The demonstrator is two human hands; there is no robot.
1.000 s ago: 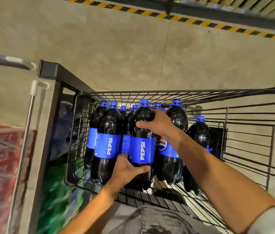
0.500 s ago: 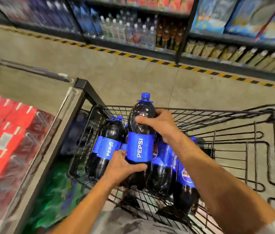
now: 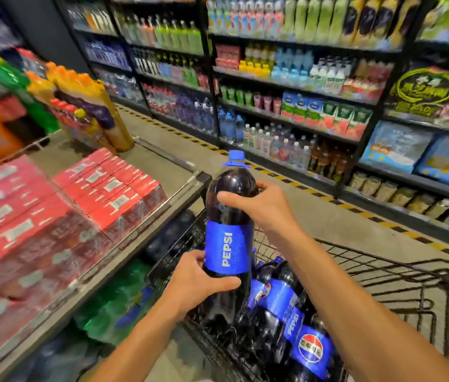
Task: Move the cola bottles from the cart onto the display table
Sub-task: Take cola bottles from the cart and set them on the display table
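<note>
A large cola bottle (image 3: pixel 230 216) with a blue label and blue cap stands upright in the air above the black wire cart (image 3: pixel 383 268). My right hand (image 3: pixel 262 205) grips its dark shoulder from the right. My left hand (image 3: pixel 198 282) holds its lower body just under the label. Several more cola bottles (image 3: pixel 286 310) remain in the cart below, partly hidden by my arms. The grey display table (image 3: pixel 162 166) lies to the left, its corner close to the lifted bottle.
Red shrink-wrapped drink cases (image 3: pixel 80 199) cover much of the table, with orange and yellow bottle packs (image 3: pixel 88 106) at its back. Green bottles (image 3: pixel 118 304) sit on the shelf under the table. Stocked drink shelves (image 3: pixel 286 92) line the far side of the aisle.
Both hands have lifted the bottle up out of the cart, clear of the other bottles. My view has tilted up, bringing the table and shelves into sight.
</note>
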